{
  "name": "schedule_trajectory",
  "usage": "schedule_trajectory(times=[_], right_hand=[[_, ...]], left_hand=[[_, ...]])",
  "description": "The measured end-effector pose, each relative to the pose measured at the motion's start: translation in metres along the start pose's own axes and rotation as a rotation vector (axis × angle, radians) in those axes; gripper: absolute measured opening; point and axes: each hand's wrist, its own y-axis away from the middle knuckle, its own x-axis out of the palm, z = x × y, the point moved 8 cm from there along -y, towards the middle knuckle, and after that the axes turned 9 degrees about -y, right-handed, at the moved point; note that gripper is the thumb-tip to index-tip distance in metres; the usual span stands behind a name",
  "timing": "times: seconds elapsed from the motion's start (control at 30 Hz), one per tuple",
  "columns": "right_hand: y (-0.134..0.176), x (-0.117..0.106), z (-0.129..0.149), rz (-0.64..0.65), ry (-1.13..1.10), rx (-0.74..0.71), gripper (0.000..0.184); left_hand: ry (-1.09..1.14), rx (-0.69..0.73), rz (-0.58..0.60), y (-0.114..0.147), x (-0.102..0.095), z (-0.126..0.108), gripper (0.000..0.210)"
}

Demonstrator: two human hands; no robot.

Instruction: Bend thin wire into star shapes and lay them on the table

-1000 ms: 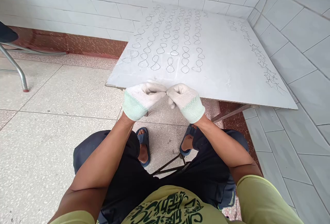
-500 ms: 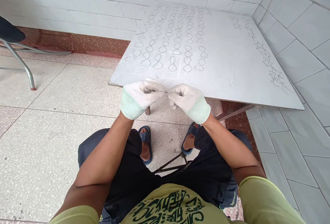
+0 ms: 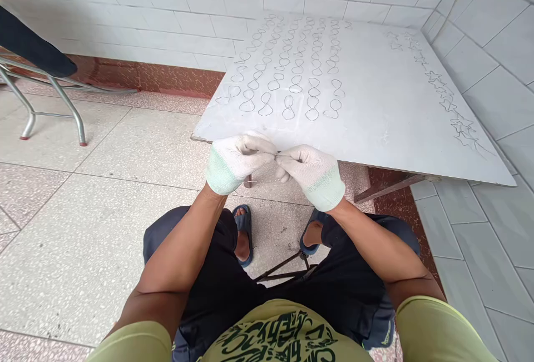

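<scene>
Thin wire: located between the person's two hands, near the front edge of the surface and on the wearer's side of it. Left hand: white knit glove with pale green cuff, grip pinched on the wire between thumb and fingers. Right hand: gloved alike, grip likewise pinched on the wire, its fingertips just beside those of the left. A fine strand shows faintly below the hands; its full course cannot be made out.

On the surface, figure-eight wire shapes lie flat in rows over the left and middle part, the nearest just beyond the hands. Star-shaped wire pieces lie along the right side, several overlapping. The far edge of the surface stands by a tiled wall. Beneath the hands, blue slippers are worn on the floor. Metal chair legs stand at far left.
</scene>
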Motion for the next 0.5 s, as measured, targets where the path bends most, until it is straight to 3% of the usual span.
schedule_trajectory(times=[0.5], right_hand=[[0.000,-0.001,0.003,0.017,0.081,0.101,0.025]], left_hand=[[0.007,-0.027,0.034,0.003,-0.001,0.009,0.010]])
